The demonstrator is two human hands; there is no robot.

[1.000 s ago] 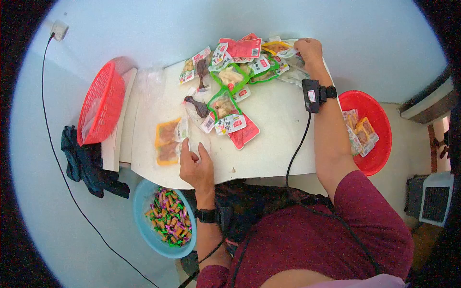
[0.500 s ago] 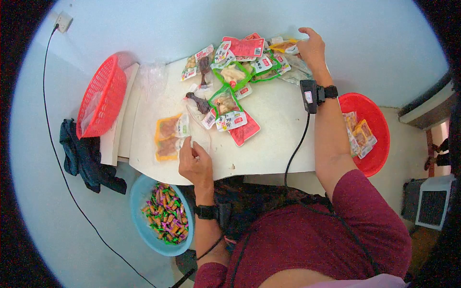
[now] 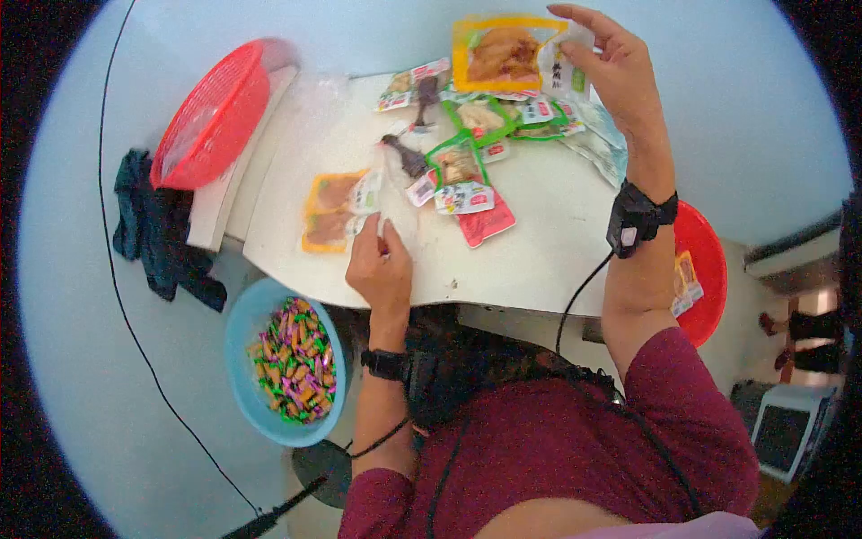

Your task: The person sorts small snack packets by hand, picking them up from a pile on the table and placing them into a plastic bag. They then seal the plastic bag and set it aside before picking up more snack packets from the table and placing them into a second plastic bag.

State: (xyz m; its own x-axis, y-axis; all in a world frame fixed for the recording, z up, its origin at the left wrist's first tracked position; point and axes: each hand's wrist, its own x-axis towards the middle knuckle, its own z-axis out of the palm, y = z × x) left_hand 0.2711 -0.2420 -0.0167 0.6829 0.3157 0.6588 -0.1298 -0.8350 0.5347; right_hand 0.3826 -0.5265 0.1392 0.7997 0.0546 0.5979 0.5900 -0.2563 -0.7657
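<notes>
My right hand (image 3: 615, 67) is raised over the back of the white table (image 3: 557, 242). Its thumb and fingers grip the white end of a yellow-edged food packet (image 3: 498, 58) with brown pieces inside. Low on the left of the table, my left hand (image 3: 382, 265) is closed in a pinch on the edge of a clear plastic bag (image 3: 392, 193). Just left of it lie two yellow-edged packets (image 3: 332, 211). Beyond are green-edged packets (image 3: 458, 162), a red packet (image 3: 488, 220) and dark drumstick-shaped pieces (image 3: 406, 157), piled loosely together.
A red basket (image 3: 211, 117) leans at the left beside dark cloth (image 3: 148, 225). Below the table edge, a blue basin (image 3: 238, 359) holds many small wrapped sweets. At the right, a red basin (image 3: 709, 305) contains yellow packets. A cable (image 3: 575, 292) hangs from my right wrist.
My right hand has lifted the yellow-edged packet off the pile at the back. My left hand keeps its pinch beside the two packets. The whole view has shifted.
</notes>
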